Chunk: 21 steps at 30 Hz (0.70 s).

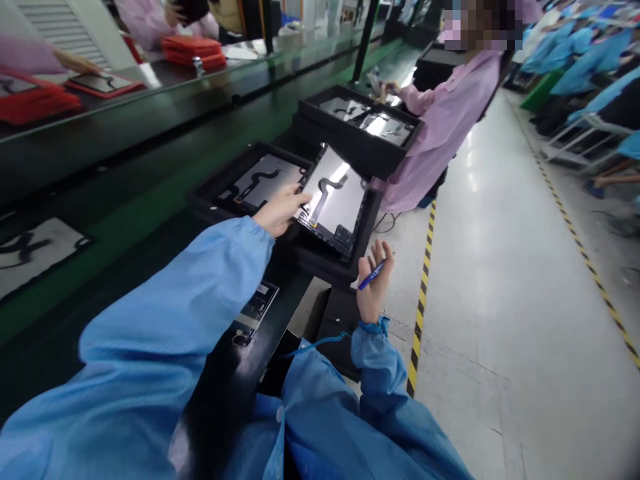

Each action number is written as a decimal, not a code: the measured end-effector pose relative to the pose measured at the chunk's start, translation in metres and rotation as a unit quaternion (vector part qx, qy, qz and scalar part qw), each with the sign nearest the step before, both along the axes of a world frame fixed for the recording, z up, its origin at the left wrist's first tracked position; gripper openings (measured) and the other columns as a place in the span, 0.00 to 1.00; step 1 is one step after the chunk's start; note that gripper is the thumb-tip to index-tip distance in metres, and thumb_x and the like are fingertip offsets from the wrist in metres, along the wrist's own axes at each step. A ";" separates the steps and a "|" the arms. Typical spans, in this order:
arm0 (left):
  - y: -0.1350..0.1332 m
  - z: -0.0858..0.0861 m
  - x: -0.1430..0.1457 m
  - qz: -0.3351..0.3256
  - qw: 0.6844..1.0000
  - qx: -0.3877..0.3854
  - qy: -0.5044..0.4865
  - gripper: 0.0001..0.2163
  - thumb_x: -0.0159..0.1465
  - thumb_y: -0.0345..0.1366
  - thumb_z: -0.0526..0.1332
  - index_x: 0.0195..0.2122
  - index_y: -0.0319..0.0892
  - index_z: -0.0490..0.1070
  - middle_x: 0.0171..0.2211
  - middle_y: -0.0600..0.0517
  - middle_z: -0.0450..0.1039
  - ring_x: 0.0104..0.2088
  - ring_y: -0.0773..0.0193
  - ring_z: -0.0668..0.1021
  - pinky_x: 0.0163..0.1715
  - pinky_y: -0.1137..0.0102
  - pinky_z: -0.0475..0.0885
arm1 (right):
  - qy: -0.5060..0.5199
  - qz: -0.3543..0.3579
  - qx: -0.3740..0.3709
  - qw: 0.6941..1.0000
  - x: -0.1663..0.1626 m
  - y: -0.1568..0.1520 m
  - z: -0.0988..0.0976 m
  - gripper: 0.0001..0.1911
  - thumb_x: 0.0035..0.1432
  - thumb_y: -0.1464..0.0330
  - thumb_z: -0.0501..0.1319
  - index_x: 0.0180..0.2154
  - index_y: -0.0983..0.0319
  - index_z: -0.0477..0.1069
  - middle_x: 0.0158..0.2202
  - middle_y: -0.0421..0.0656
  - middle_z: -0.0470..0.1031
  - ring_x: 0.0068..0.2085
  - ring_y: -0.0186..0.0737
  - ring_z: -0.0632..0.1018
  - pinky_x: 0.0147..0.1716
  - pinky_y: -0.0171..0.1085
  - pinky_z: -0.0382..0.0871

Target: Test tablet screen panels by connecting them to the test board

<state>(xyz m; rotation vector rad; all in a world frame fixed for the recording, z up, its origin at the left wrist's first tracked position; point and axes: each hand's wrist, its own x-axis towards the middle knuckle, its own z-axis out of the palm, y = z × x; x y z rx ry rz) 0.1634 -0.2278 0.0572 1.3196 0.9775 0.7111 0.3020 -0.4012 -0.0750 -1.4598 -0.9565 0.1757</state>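
My left hand (280, 210) grips the left edge of a shiny flat panel (336, 193) with a black ribbon cable on it. The panel is tilted up over the right side of a black tray (216, 193). A second panel (260, 180) lies flat in the tray's left half. My right hand (374, 283) hovers just below the tray's near right corner, fingers curled around a blue pen (371, 275). Both my arms wear blue sleeves.
A stack of black trays (357, 127) with more panels stands farther along the bench. A person in a pink coat (440, 127) works beyond it. A green conveyor belt (165, 193) runs on the left. Red trays (193, 50) sit across it. A yellow-black floor line (425, 267) runs right.
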 end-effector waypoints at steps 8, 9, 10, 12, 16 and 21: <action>-0.096 0.033 -0.222 0.258 0.966 0.010 0.020 0.19 0.45 0.28 0.65 0.41 0.44 0.74 0.32 0.57 0.77 0.22 0.68 0.76 0.15 0.78 0.70 | -0.257 0.022 0.031 0.966 -0.023 -0.010 0.009 0.31 0.58 0.65 0.68 0.60 0.59 0.62 0.67 0.54 0.65 0.69 0.57 0.64 0.64 0.65 0.61; -0.114 0.025 -0.244 0.309 0.949 -0.023 0.053 0.19 0.44 0.28 0.66 0.40 0.47 0.74 0.30 0.61 0.76 0.21 0.69 0.74 0.14 0.79 0.70 | -0.246 0.030 0.050 0.967 -0.030 -0.011 0.011 0.27 0.59 0.66 0.66 0.58 0.60 0.64 0.65 0.54 0.68 0.67 0.57 0.68 0.62 0.63 0.65; -0.130 0.014 -0.261 0.352 0.931 -0.054 0.074 0.20 0.43 0.27 0.66 0.39 0.49 0.73 0.28 0.63 0.74 0.20 0.69 0.74 0.15 0.79 0.71 | -0.229 0.045 0.064 0.970 -0.037 -0.012 0.013 0.22 0.61 0.67 0.65 0.56 0.60 0.66 0.63 0.53 0.71 0.63 0.56 0.73 0.60 0.60 0.69; -0.159 -0.013 -0.285 0.416 0.899 -0.118 0.073 0.22 0.44 0.26 0.67 0.40 0.51 0.72 0.26 0.65 0.73 0.21 0.69 0.74 0.17 0.80 0.72 | -0.202 0.110 0.053 0.972 -0.055 -0.012 0.019 0.13 0.63 0.69 0.63 0.50 0.59 0.70 0.57 0.51 0.77 0.55 0.51 0.80 0.54 0.53 0.75; -0.192 -0.059 -0.301 0.447 0.869 -0.204 0.062 0.19 0.48 0.26 0.67 0.40 0.52 0.69 0.28 0.65 0.76 0.26 0.68 0.77 0.24 0.78 0.75 | -0.291 0.363 -0.025 0.885 -0.098 -0.002 0.022 0.14 0.60 0.65 0.67 0.47 0.58 0.72 0.55 0.48 0.79 0.56 0.49 0.79 0.56 0.49 0.75; -0.199 -0.083 -0.303 0.391 0.898 -0.196 0.051 0.20 0.54 0.28 0.66 0.47 0.53 0.68 0.40 0.61 0.79 0.38 0.61 0.81 0.29 0.73 0.76 | -0.399 0.449 -0.144 0.786 -0.137 0.012 0.005 0.31 0.59 0.58 0.69 0.60 0.59 0.66 0.66 0.49 0.67 0.69 0.56 0.65 0.67 0.59 0.61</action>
